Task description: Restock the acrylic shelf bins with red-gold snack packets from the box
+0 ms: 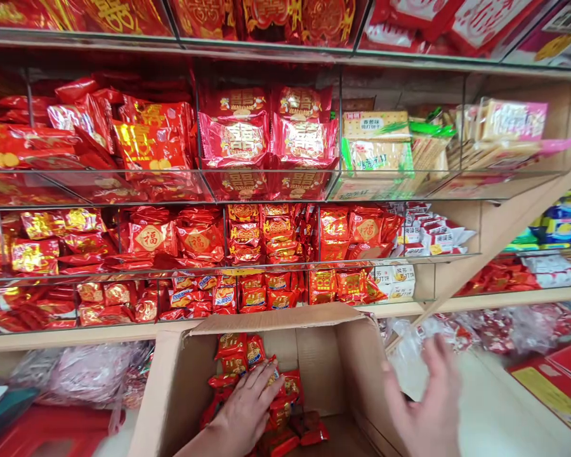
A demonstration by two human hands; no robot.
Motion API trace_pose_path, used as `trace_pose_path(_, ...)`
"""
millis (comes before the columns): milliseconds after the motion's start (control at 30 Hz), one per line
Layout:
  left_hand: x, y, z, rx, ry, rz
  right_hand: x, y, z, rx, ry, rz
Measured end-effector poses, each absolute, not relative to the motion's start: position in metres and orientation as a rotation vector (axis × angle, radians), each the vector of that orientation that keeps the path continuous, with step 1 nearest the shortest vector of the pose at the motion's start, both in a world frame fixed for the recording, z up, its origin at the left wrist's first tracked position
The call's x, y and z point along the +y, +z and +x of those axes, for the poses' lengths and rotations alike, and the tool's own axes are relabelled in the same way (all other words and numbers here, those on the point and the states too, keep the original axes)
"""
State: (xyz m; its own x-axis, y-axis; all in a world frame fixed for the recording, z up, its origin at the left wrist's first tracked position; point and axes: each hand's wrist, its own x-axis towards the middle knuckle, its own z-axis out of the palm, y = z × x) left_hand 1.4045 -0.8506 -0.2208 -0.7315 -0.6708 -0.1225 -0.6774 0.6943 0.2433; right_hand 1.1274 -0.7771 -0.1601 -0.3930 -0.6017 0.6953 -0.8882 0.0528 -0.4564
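Observation:
My left hand lies inside an open cardboard box, palm down on a heap of small red snack packets. Its fingers are stretched out, and the packets under the palm are hidden. Motion blurs my right hand, which is raised by the box's right wall. Its thumb stands apart from the fingers, and I see nothing held there. The packets have shiny red wrappers with gold and some blue print. They fill the left and middle of the box, while brown cardboard floor shows at the right.
Tiered shelves with clear dividers rise behind the box, holding red packets, double-happiness packs and green-edged cracker packs. Plastic-bagged goods lie below at left. A red box stands at right, a red container at lower left.

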Motion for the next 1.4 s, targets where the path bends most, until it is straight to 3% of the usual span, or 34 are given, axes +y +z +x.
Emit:
trace_pose_path(233, -0.872, -0.272, 1.386, 2.45, 0.556, -1.633, -0.782, -0.249, 1.14, -1.987, 0.82, 1.693)
trace_pose_path(400, -0.878, -0.272, 1.382, 2.371, 0.52, -1.844, -0.782, -0.253, 1.136, -1.962, 0.732, 1.683)
trace_pose_path(667, -0.872, -0.242, 1.386, 2.534, 1.074, -1.9, -0.781, -0.25, 1.137, -1.942, 0.851, 1.69)
trace_pose_path(800, -0.855, -0.193, 1.371, 2.54, 1.84, -1.778, -0.776, -0.229, 1.163, -2.006, 1.311, 1.825)
trace_pose_path(900, -0.845, -0.161, 1.355, 2.331, 2.415, -1.665, -0.778, -0.207, 1.192, -2.279, 2.068, 1.91)
trace_pose_path(1033, -0.837, -0.143, 1.345, 2.112, 2.767, -1.573, -0.787, -0.182, 1.216, -2.474, 3.047, 1.56)
trace_pose_path(1400, -0.819, -0.14, 1.338, 1.285, 3.266, -1.747, -0.788, -0.181, 1.224, -2.389, 3.425, 1.014)
